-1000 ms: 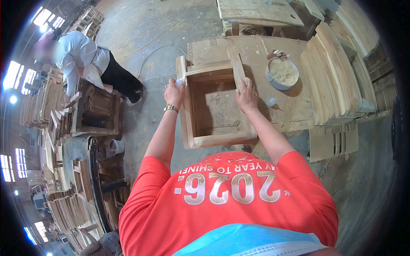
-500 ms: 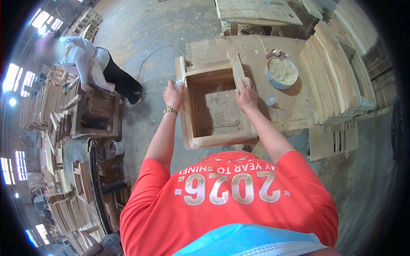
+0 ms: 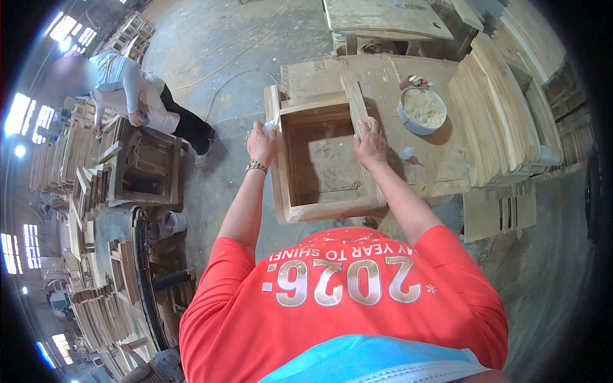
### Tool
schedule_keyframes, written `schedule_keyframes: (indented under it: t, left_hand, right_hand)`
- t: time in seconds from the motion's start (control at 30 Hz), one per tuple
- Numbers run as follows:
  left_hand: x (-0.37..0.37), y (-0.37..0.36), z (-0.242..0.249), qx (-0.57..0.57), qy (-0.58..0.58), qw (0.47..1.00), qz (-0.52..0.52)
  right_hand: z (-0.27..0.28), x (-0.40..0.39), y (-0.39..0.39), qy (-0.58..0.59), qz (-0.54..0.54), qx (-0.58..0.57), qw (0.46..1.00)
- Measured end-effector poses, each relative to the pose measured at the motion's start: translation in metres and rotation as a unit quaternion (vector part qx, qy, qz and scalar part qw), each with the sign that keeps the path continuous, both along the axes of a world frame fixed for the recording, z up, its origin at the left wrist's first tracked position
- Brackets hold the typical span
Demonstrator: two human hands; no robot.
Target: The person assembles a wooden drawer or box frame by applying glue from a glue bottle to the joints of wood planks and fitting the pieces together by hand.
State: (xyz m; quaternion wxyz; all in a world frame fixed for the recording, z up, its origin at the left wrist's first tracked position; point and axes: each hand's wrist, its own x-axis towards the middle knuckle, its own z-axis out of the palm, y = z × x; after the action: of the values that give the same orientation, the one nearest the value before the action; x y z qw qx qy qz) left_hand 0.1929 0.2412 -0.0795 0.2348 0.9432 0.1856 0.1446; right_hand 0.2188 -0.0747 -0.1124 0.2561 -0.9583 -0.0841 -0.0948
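A pale wooden frame (image 3: 332,210) with raised side rails stands in front of me at the edge of the worktable (image 3: 440,172). My left hand (image 3: 261,143) is at its left rail, fingers closed around a small white bottle (image 3: 269,126) that is partly hidden. On the right rail, my right hand (image 3: 370,143) is closed, with the fingers over the wood and the thumb side out of clear sight. A small clear-white bottle (image 3: 407,152) lies on the table, right of my right hand.
A white tub of pale powder (image 3: 424,110) stands on the table near stacked wooden panels (image 3: 495,115). At the left, a co-worker (image 3: 131,86) bends over another wooden frame (image 3: 143,166). A white bucket (image 3: 175,222) sits on the floor, and a hose (image 3: 223,86) lies there.
My hands and the wooden frame have stayed almost in place. The co-worker has shifted their arms and upper body over the other frame.
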Motion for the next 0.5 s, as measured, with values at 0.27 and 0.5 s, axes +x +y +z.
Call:
schedule_keyframes:
  t: [0.27,0.5]
  left_hand:
    - [0.009,0.0,0.006,-0.013,0.017,1.0,-0.007]
    - [-0.001,-0.003,0.002,0.001,0.01,1.0,0.001]
  right_hand:
    - [-0.002,0.002,-0.001,-0.021,0.006,-0.008,1.0]
    - [-0.001,0.0,0.0,-0.019,0.003,-0.008,1.0]
